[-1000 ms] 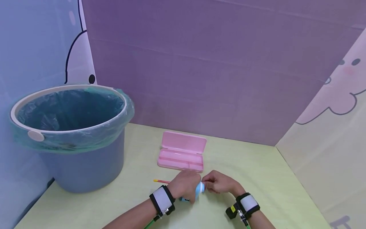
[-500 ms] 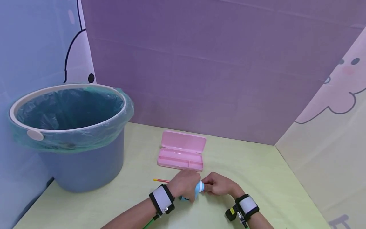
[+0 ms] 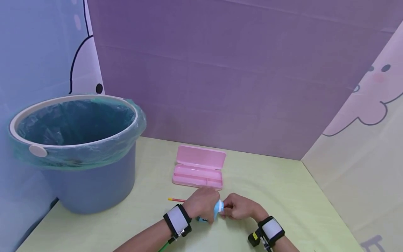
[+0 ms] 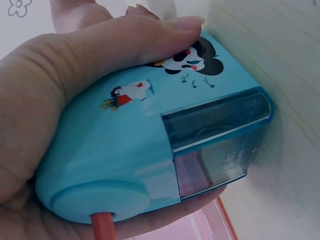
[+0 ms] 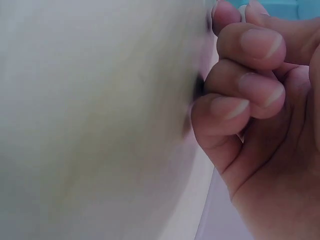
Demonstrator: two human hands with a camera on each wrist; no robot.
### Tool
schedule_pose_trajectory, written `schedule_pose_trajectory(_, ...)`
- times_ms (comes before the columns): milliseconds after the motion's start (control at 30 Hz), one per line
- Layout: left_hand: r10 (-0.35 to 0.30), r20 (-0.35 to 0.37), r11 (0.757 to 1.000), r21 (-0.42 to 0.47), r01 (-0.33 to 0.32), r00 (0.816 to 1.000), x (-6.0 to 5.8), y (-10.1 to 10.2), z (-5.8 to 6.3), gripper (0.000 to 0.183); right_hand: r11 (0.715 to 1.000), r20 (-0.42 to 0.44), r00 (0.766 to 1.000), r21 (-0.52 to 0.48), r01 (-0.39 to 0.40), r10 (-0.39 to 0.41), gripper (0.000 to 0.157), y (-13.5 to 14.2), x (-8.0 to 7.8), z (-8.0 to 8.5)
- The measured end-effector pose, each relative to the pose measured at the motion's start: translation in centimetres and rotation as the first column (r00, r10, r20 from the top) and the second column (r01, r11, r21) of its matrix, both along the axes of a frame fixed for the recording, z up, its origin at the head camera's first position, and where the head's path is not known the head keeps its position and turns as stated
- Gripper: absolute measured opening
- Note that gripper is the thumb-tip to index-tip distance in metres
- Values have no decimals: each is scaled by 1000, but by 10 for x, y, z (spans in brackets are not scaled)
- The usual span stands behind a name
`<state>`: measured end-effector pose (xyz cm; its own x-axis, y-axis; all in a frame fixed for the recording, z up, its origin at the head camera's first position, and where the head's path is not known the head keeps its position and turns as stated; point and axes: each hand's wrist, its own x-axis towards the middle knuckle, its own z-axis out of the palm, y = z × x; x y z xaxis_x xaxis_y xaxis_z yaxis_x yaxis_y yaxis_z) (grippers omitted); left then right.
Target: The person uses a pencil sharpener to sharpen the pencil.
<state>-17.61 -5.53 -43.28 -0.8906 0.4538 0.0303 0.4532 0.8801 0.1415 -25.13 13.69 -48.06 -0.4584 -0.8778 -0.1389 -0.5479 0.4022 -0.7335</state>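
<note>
My left hand grips a light blue pencil sharpener with cartoon prints and a see-through shavings drawer. The thumb lies across its printed side in the left wrist view. A red pencil sticks into its round front; its yellow end shows left of the hand in the head view. On the sharpener's other end, my right hand pinches the small crank handle between thumb and forefinger. That handle is mostly hidden by the fingers. In the right wrist view the other fingers are curled inward.
Just beyond the hands lies an open pink pencil case, lid back. A large blue bin with a green plastic liner stands at the left. A purple wall closes off the back of the pale table.
My right hand has shifted slightly down and left beside the sharpener's end, still pinching. The left hand with the sharpener stays almost in place.
</note>
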Motion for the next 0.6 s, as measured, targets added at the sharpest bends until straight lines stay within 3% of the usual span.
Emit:
schedule_pose_trajectory(333, 23, 51, 999, 28, -24, 998, 1, 1, -1, 39, 999, -52, 998, -32, -36, 35, 24, 1, 8, -1)
schedule_pose_trajectory(600, 48, 74, 999, 18, -50, 996, 0, 2, 0, 40, 997, -26, 997, -36, -68, 67, 24, 2, 13, -1)
